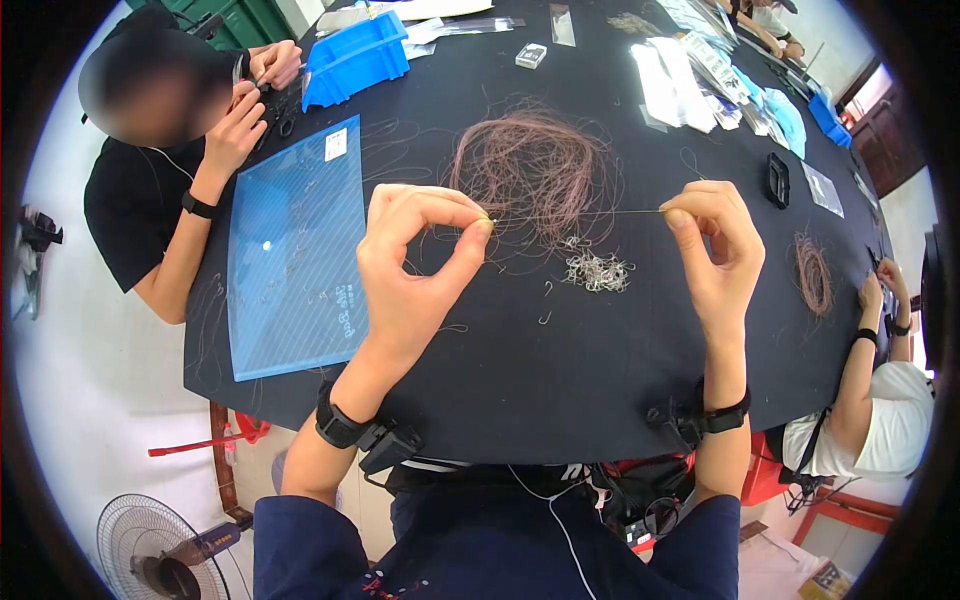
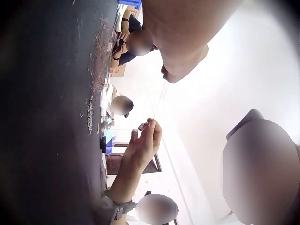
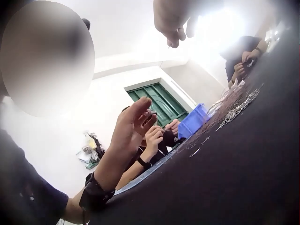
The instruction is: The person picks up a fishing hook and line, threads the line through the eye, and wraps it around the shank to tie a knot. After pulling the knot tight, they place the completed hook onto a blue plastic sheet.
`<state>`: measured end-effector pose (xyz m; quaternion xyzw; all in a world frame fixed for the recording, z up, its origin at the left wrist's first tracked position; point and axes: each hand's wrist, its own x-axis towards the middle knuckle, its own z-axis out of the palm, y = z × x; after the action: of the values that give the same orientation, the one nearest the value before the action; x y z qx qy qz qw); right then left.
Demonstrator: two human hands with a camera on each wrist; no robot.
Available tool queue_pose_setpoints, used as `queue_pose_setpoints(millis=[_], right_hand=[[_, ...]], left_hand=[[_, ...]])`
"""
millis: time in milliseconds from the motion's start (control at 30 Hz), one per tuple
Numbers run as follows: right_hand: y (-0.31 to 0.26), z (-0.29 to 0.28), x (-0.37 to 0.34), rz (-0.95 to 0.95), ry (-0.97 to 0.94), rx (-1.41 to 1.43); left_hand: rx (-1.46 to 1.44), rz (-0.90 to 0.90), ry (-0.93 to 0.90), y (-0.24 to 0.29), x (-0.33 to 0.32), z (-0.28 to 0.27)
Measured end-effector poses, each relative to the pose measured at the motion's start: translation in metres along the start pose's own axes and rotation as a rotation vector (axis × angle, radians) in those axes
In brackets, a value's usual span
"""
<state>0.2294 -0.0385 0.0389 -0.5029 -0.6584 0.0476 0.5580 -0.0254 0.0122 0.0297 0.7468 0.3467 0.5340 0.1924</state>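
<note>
Both hands are raised over the black table with a thin line (image 1: 590, 212) stretched between them. My left hand (image 1: 405, 270) pinches one end between thumb and forefinger, where a small pale bit shows at the fingertips. The line's other part is pinched by thumb and forefinger of my right hand (image 1: 718, 255), and a small loop of it stands above those fingers. Behind and between the hands lies a tangled heap of reddish-brown line (image 1: 540, 160). A pile of small metal hooks (image 1: 598, 270) rests just in front of it, with a loose hook (image 1: 545, 320) nearer me.
A blue translucent folder (image 1: 295, 250) lies at the left, a blue bin (image 1: 355, 60) beyond it. At the right are a black case (image 1: 778, 181), a clear bag (image 1: 823, 192) and another line bundle (image 1: 813, 275). People sit at the left, right and far right.
</note>
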Motion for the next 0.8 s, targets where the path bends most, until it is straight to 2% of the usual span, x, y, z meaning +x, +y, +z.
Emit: queue_pose_setpoints(millis=[233, 500, 800], right_hand=[[0.006, -0.007, 0.003, -0.018, 0.065, -0.016], [0.013, -0.024, 0.009, -0.001, 0.249, -0.073], [0.033, -0.047, 0.014, 0.034, 0.376, -0.191]], left_hand=[[0.072, 0.072, -0.01, -0.002, 0.003, -0.007], [0.123, 0.157, 0.002, 0.003, 0.005, -0.01], [0.069, 0.103, 0.084, -0.002, 0.007, -0.011]])
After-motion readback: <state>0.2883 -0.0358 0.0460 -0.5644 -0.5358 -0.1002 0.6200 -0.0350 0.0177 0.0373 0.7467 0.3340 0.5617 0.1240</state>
